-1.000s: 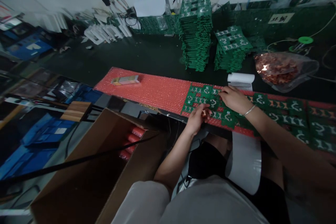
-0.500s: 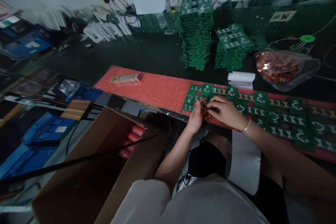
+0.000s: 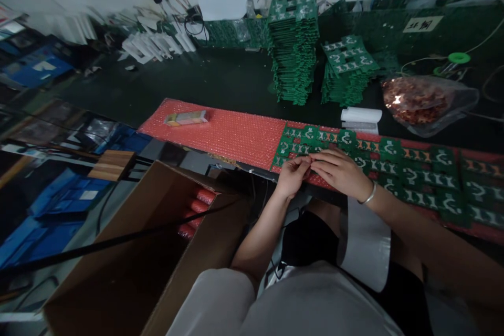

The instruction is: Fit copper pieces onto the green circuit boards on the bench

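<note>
My left hand (image 3: 292, 176) is closed at the near edge of the red bubble wrap (image 3: 236, 136), its fingers curled toward my right hand. Half a second earlier small copper pieces showed in it; now the fingers cover them. My right hand (image 3: 340, 170) touches the left one at the fingertips, thumb and fingers drawn together; whatever is pinched there is hidden. Beneath and beside both hands lie green circuit boards (image 3: 378, 146) in a row on the wrap. Some of these boards carry copper pieces (image 3: 417, 154) along their upper strip, while other spots look silvery.
Behind stand a tall stack of green boards (image 3: 293, 47) and a shorter stack (image 3: 348, 73). A clear bag of copper pieces (image 3: 421, 100) sits at right, near a white roll (image 3: 361, 115). A wrapped bundle (image 3: 186, 118) lies on the wrap. An open cardboard box (image 3: 157, 252) is at lower left.
My left fingers have curled closed over the copper pieces, which were visible before. My right fingers have flattened and come together against the left fingertips. The boards have stayed put.
</note>
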The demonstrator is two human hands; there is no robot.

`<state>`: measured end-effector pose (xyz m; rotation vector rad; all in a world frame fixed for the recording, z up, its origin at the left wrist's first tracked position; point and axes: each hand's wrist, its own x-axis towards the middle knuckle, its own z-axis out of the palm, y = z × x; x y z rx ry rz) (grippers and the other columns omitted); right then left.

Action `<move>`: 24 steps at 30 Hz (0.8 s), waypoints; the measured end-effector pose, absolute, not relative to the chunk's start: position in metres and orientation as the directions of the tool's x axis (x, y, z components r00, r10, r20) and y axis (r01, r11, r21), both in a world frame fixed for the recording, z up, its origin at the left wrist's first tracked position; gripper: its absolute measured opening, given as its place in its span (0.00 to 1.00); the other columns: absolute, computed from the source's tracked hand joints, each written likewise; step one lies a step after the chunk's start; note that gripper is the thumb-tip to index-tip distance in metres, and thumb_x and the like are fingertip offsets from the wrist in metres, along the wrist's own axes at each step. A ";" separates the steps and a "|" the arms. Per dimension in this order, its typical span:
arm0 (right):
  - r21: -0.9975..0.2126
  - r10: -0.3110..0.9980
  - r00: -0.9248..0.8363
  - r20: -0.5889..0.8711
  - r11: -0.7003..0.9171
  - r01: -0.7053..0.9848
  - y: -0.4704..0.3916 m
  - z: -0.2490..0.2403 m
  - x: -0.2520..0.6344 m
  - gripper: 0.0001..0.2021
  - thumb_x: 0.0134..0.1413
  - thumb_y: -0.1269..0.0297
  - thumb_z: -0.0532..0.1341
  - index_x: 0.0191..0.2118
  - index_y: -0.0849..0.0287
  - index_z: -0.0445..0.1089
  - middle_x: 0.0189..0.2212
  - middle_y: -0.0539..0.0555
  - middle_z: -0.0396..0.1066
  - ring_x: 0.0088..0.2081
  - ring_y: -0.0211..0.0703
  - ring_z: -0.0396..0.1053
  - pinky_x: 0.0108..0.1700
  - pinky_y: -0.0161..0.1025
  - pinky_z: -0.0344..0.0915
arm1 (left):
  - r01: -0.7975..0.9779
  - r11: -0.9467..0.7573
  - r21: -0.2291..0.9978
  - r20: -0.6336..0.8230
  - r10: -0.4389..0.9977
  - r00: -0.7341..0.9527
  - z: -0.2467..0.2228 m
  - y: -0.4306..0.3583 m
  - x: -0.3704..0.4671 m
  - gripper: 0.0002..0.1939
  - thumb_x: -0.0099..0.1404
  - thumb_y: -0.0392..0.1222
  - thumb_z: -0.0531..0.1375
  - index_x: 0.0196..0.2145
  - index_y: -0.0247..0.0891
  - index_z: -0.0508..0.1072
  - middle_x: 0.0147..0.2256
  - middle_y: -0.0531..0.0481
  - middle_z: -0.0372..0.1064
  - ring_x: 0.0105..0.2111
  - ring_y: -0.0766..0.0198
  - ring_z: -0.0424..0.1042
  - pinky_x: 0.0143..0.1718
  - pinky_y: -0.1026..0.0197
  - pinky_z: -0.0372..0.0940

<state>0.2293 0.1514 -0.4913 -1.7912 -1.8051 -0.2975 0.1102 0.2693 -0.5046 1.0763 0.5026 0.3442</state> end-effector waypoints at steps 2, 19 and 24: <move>-0.253 0.840 0.088 0.535 0.061 0.965 0.152 -0.491 0.228 0.10 0.64 0.67 0.57 0.44 0.54 0.76 0.51 0.54 0.74 0.51 0.48 0.71 0.57 0.51 0.68 | -0.014 0.427 0.904 -0.230 0.514 0.827 -0.505 0.271 0.110 0.23 0.54 0.58 0.68 0.28 0.32 0.73 0.19 0.56 0.56 0.20 0.74 0.50 0.23 0.65 0.43; -0.502 0.761 0.397 0.513 -0.109 0.858 0.186 -0.534 0.310 0.08 0.60 0.62 0.61 0.33 0.55 0.78 0.36 0.53 0.79 0.38 0.49 0.75 0.45 0.50 0.71 | -0.027 0.498 0.867 -0.273 0.519 0.810 -0.503 0.268 0.108 0.23 0.56 0.56 0.65 0.38 0.31 0.78 0.29 0.50 0.67 0.22 0.73 0.60 0.21 0.67 0.49; -0.450 0.780 0.368 0.507 -0.125 0.884 0.190 -0.535 0.307 0.10 0.61 0.64 0.59 0.33 0.56 0.78 0.36 0.54 0.79 0.38 0.49 0.73 0.46 0.49 0.70 | -0.025 0.497 0.867 -0.276 0.521 0.808 -0.505 0.268 0.107 0.21 0.57 0.54 0.65 0.38 0.31 0.78 0.29 0.49 0.67 0.22 0.72 0.60 0.22 0.67 0.49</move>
